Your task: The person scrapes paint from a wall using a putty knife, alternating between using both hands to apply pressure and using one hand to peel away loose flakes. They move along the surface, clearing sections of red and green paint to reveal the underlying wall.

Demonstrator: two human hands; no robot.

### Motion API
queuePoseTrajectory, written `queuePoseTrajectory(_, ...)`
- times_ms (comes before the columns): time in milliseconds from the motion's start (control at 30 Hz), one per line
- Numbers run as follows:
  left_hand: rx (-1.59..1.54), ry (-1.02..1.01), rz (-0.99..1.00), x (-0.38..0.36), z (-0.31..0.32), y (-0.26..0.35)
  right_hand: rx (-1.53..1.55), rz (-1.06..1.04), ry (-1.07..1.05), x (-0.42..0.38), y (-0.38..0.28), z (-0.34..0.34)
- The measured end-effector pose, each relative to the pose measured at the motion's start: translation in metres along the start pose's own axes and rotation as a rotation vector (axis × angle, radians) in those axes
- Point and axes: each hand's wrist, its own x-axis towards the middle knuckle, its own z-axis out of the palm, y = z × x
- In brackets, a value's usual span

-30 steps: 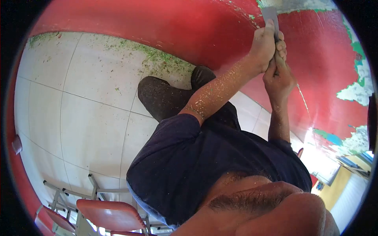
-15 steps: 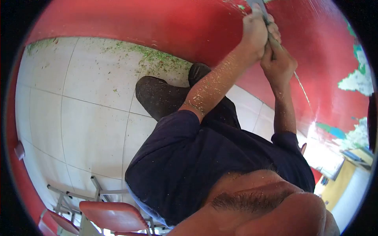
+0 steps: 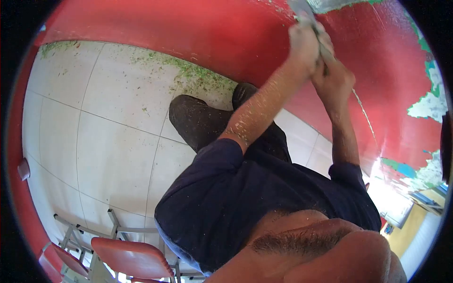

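Note:
A scraper [image 3: 300,6] with a flat grey blade lies against the red wall [image 3: 212,28] at the top of the view. My left hand [image 3: 303,40] is closed around it near the blade and looks slightly blurred. Lower on the handle, my right hand [image 3: 332,78] is wrapped round it as well. Beside the blade, a bare grey-white patch [image 3: 330,4] breaks the red paint. Pale flecks cover my left forearm.
Green paint flakes [image 3: 198,75] litter the white tiled floor [image 3: 118,155] along the wall's foot. Peeled white and green patches [image 3: 427,99] mark the wall at right. Red chairs [image 3: 132,257] with metal frames stand at lower left. A thin pale streak [image 3: 363,111] runs down the wall.
The scraper and both hands have shifted slightly, with the blade a little further left in view. The whole view has tilted a little, showing more of the bare patch at the top.

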Motion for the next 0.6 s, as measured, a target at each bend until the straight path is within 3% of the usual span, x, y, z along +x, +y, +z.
queuePoseTrajectory(67,-0.037,0.027,0.062,0.006,-0.004,0.029,0.024,-0.042,-0.117,0.017,-0.006,0.008)
queuePoseTrajectory(200,0.074,0.003,-0.180,-0.026,0.009,0.004,-0.106,0.071,-0.104,0.003,-0.023,-0.028)
queuePoseTrajectory(267,-0.017,-0.061,-0.146,-0.019,0.015,-0.011,-0.019,0.169,0.026,-0.011,-0.011,-0.028)
queuePoseTrajectory(533,-0.010,0.003,-0.028,-0.006,0.010,-0.003,-0.014,0.064,-0.087,0.005,0.011,-0.010)
queuePoseTrajectory(600,-0.195,-0.197,-0.041,0.012,-0.013,0.016,-0.037,0.028,-0.103,0.014,0.004,-0.009)
